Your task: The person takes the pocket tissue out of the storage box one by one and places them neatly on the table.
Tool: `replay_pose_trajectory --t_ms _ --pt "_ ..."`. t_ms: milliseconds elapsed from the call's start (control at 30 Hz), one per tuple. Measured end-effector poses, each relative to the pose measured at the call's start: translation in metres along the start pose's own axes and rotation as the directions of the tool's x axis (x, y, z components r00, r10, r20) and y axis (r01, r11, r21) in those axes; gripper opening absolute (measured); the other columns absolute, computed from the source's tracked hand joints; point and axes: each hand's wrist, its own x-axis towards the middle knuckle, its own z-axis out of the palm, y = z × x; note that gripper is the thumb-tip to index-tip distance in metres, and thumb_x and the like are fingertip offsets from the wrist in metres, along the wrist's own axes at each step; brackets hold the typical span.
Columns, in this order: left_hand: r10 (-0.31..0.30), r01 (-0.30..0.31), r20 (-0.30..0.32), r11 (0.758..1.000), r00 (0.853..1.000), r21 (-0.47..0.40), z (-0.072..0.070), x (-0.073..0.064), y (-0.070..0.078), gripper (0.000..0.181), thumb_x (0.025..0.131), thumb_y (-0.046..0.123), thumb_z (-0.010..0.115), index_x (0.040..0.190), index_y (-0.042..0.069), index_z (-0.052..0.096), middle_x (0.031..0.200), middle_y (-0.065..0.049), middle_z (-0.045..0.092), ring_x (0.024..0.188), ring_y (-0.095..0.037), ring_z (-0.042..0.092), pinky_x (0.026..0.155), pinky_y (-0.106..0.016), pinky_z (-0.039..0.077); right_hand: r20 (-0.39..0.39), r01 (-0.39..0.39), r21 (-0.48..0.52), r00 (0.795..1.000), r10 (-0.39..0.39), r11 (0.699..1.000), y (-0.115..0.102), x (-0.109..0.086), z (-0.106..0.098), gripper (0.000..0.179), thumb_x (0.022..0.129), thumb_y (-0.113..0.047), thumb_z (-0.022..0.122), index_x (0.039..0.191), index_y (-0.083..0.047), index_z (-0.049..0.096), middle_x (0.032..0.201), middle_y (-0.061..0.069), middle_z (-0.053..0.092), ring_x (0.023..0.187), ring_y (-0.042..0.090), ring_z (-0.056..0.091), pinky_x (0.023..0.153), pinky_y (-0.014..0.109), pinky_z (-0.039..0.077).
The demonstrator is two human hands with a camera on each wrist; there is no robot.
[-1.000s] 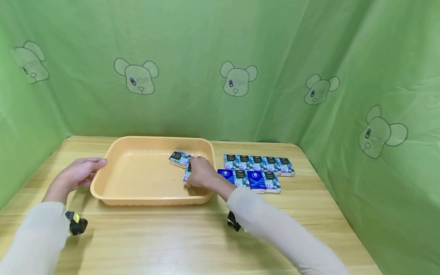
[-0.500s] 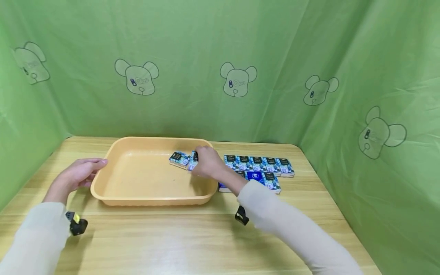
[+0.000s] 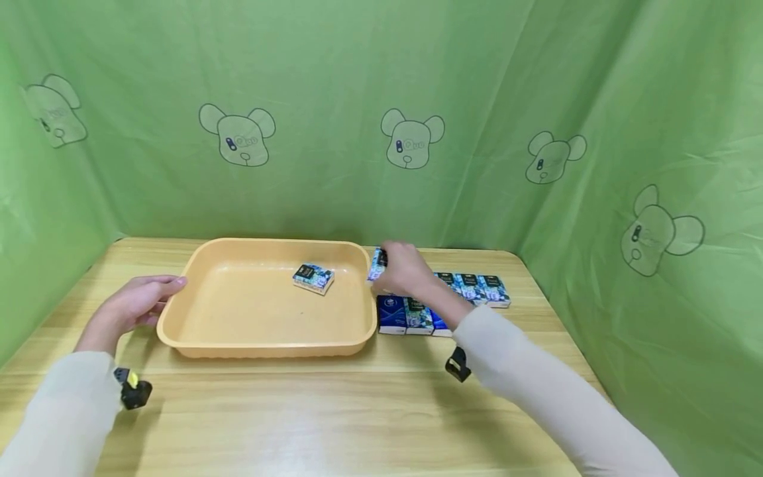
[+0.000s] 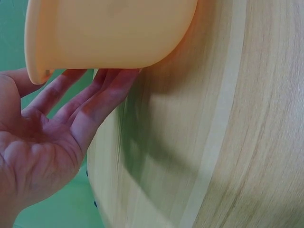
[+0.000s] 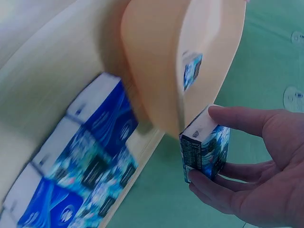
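My right hand (image 3: 405, 268) pinches a blue floral tissue pack (image 5: 206, 142) between thumb and fingers. In the head view, this pack overlaps the right rim of the orange plastic tray (image 3: 268, 351). One more floral tissue pack (image 3: 313, 278) lies inside the tray toward its right side. At the tray's left end, my left hand (image 3: 140, 299) touches the rim with its thumb. Its fairly straight fingers (image 4: 107, 102) rest against the tray's outer wall. Right of the tray, a dark blue tissue pack (image 3: 392, 315) sits in the front row of packs, partly covered by my right arm.
Several floral tissue packs (image 3: 469, 289) make up a back row on the wooden table (image 3: 268, 424), the row's left part hidden by my right hand. A green curtain (image 3: 334, 185) with bear-head drawings stands behind and at both sides of the table.
My right hand has lifted a floral pack out of the tray and carried it rightward over the tray's right rim. My left hand and the tray stay in place.
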Motion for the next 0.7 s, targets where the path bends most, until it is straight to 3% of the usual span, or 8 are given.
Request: replay_pose_trajectory --t_ms 267,700 --pt "0.007 -0.007 -0.001 1.0 1.0 0.0 -0.001 0.0 -0.002 0.08 0.108 0.047 0.041 0.158 -0.008 0.012 0.121 -0.011 0.067 0.09 -0.009 0.068 0.08 -0.035 0.062 -0.004 -0.057 0.002 0.998 0.057 0.998 0.041 -0.007 -0.01 0.094 0.075 -0.021 0.089 0.151 0.003 0.04 0.152 0.025 0.046 0.136 0.045 0.048 0.11 0.053 0.047" --pt "0.011 -0.011 -0.006 1.0 1.0 -0.002 0.0 0.0 -0.002 0.078 0.108 0.045 0.04 0.158 -0.008 0.012 0.122 -0.013 0.067 0.089 -0.009 0.069 0.08 -0.035 0.062 -0.008 -0.141 -0.044 0.99 0.141 0.989 0.101 -0.019 -0.017 0.084 0.08 -0.013 0.084 0.15 0.004 0.04 0.148 0.03 0.047 0.13 0.05 0.049 0.103 0.057 0.05"
